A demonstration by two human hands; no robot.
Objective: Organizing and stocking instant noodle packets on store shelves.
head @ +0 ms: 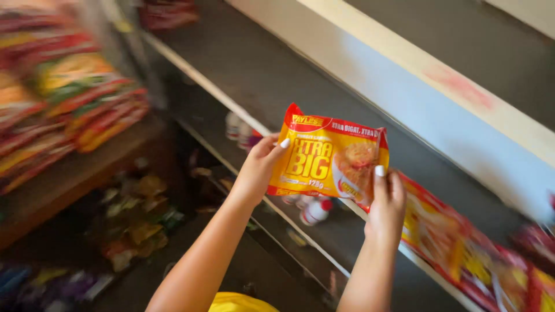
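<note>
Packet [326, 157] of instant noodles, yellow and red, held up in both hands above the grey shelf [272, 75], not yet resting on it. Same-type packets [462, 248] already lie in a row on that shelf at right; the stretch ahead is bare, so stocking looks partly done. Left hand [257, 169] pinches the packet's left edge, right hand [386, 205] clamps its lower right corner. Forearms reach up and forward. More packets [69, 104] stacked on a side shelf at left, blurred.

You have two hands, left [257, 170] and right [386, 205], on one yellow-and-red packet [326, 159], two white red-capped bottles [315, 211] below, and several uncountable blurred packets [462, 254] lying on the shelf [277, 75].
</note>
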